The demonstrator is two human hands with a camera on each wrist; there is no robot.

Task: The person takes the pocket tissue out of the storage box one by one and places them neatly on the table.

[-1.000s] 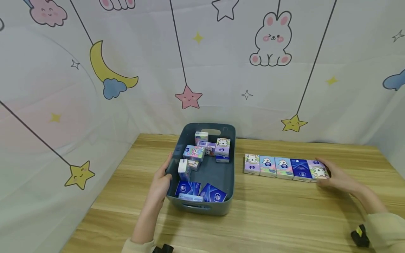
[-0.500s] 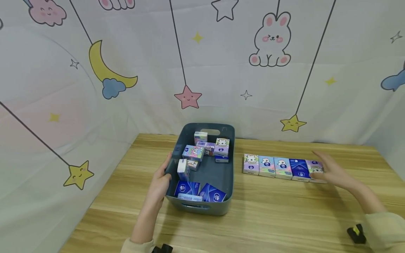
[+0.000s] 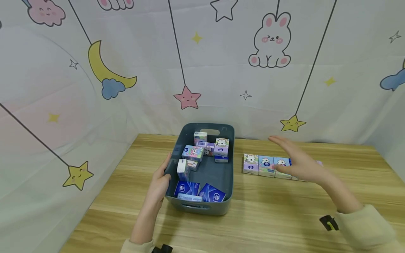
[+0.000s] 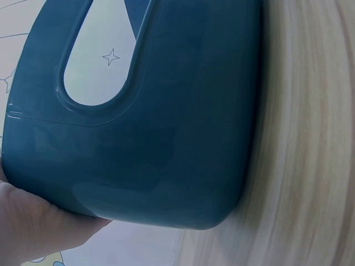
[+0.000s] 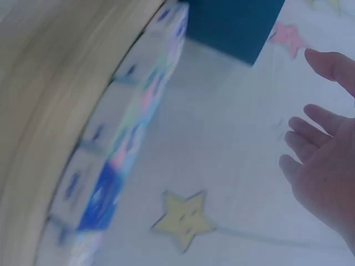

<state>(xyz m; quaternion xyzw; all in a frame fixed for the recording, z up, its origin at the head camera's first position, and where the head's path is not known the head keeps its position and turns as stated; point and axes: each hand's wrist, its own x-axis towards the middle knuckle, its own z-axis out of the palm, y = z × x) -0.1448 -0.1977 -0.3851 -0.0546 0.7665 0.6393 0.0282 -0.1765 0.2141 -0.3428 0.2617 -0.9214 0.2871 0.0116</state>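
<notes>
My left hand grips the left rim of a dark teal plastic bin, thumb on the near side of the wall. In the left wrist view the thumb side of that hand lies against the bin's outer wall. Inside the bin are several small tissue packs, some lying flat, some standing on edge. My right hand hovers with fingers spread above a row of tissue packs, holding nothing and hiding the row's right part. The right wrist view shows this hand apart from the packs.
Everything stands on a wooden table. Behind it hangs a white curtain printed with stars, a moon and rabbits. The bin's far end is close to the curtain, and the row of packs lies to the bin's right.
My right hand has let go of the rightmost pack in the row and moved left above the packs. My left hand stays on the bin.
</notes>
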